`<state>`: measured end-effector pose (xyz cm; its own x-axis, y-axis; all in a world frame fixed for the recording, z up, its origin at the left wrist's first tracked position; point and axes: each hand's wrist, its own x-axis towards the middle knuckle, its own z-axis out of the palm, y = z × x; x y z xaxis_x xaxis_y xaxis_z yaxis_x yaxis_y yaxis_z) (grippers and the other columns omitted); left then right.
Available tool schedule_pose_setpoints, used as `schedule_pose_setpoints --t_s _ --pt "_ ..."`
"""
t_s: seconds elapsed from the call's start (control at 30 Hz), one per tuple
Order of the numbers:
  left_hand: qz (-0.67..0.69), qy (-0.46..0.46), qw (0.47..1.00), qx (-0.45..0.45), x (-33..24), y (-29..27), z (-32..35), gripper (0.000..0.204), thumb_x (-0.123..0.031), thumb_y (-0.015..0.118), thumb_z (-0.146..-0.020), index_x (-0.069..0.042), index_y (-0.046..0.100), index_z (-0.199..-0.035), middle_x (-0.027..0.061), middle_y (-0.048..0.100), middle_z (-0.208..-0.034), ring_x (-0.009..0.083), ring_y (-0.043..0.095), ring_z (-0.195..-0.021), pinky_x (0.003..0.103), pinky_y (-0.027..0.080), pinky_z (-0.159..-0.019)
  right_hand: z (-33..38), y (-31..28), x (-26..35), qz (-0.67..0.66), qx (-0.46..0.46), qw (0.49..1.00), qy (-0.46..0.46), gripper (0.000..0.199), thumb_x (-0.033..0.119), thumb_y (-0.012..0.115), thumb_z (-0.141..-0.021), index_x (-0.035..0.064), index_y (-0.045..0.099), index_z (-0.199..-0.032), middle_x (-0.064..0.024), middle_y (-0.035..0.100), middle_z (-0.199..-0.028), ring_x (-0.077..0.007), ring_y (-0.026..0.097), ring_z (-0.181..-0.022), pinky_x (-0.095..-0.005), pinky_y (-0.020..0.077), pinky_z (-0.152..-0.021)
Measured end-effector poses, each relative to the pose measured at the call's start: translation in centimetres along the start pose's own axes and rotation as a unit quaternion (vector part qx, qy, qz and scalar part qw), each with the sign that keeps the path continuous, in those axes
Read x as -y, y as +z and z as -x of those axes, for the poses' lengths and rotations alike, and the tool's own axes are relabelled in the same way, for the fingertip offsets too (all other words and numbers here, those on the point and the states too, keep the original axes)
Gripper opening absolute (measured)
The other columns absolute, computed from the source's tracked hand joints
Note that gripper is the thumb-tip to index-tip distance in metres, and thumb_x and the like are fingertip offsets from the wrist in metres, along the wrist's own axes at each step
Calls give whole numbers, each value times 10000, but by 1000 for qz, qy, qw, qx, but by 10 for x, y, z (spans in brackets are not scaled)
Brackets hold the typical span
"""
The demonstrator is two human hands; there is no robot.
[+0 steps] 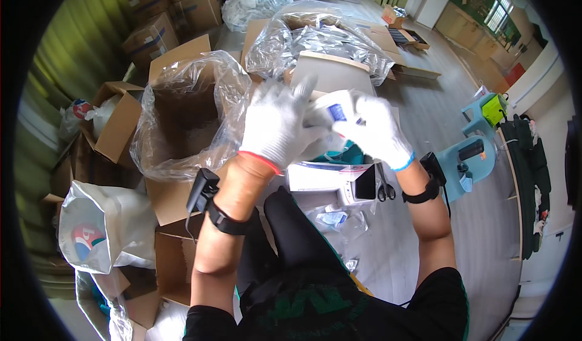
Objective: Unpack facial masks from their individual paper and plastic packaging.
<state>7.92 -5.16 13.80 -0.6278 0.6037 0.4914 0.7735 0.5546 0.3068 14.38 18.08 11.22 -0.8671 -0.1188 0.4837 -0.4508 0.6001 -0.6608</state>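
Note:
In front of me both hands, in white knit gloves, are raised over an open box. My right hand (379,129) is closed on a white packet with a blue label (337,112), its fingers wrapped over the right side. My left hand (276,123) is at the packet's left edge, thumb and forefinger on either side of it; motion blurs its fingers. Below the hands stands a white open box (321,180) with a teal thing (345,155) in it. A small white-and-black box (357,188) sits at its near right, and black scissors (385,189) lie beside that.
Left of my hands stands a cardboard box lined with clear plastic (188,117); another lined box (321,32) is beyond. A white sack (109,226) leans among cartons at the left. Light-blue plastic stools (473,165) stand at the right. Clear wrappers (345,226) lie on the floor.

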Motion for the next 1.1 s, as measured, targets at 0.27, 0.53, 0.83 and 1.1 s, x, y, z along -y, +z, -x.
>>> schedule_pose_setpoints --t_s 0.27,0.53,0.83,1.1 --pt "550 -210 800 116 43 25 103 278 -96 787 -930 5 750 -1186 77 780 -1083 126 713 -960 303 586 -866 26 52 24 -255 -38 944 204 393 250 740 -957 -26 650 -1223 -103 692 -1113 -185 644 -1027 -338 523 -943" --pt "581 -205 763 195 71 20 175 416 -61 869 -830 17 729 -1214 96 781 -1105 148 728 -985 320 581 -912 69 81 30 -374 123 865 311 160 174 674 -1006 23 725 -1002 40 638 -843 -29 543 -754 -199 442 -646" --pt "540 -242 764 258 61 18 209 461 -81 893 -790 18 723 -1206 96 785 -1073 142 730 -949 306 577 -892 98 111 45 -246 210 874 362 227 209 667 -996 2 740 -1052 9 648 -825 -36 569 -777 -254 475 -668" --pt "473 -175 798 331 41 29 222 499 -270 900 -751 -44 738 -1165 120 778 -987 199 740 -886 328 558 -861 94 123 62 -201 241 932 179 199 188 664 -974 14 743 -1029 -100 728 -853 -158 674 -775 -308 532 -716"
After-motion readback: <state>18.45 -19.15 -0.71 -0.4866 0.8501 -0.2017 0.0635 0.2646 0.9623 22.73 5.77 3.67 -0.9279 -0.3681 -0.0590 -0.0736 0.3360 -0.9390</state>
